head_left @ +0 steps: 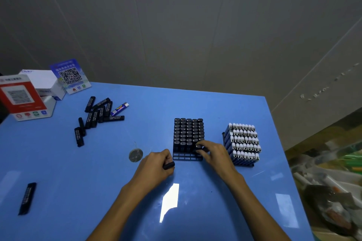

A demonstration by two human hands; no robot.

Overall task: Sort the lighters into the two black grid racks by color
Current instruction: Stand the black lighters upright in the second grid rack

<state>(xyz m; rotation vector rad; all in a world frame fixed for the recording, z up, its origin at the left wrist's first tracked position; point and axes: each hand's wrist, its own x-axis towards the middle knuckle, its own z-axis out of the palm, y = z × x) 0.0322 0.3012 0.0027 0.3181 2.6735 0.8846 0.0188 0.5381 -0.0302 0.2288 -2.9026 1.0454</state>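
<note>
Two black grid racks stand on the blue table. The left rack (187, 157) holds several upright black lighters (188, 131), and its front row shows bare cells. The right rack (243, 164) is packed with blue lighters with white tops (243, 141). My right hand (213, 154) pinches a black lighter (197, 146) at the near right corner of the left rack. My left hand (156, 164) grips another black lighter (168, 165) just left of that rack. A loose pile of black lighters (96, 115) lies far left, with one blue lighter (119, 109) beside it.
A single black lighter (27, 198) lies near the table's left front edge. A small round grey disc (135, 155) sits left of my left hand. QR-code stands and white boxes (25, 96) crowd the back left corner. Clutter lies on the floor beyond the right edge (284, 152).
</note>
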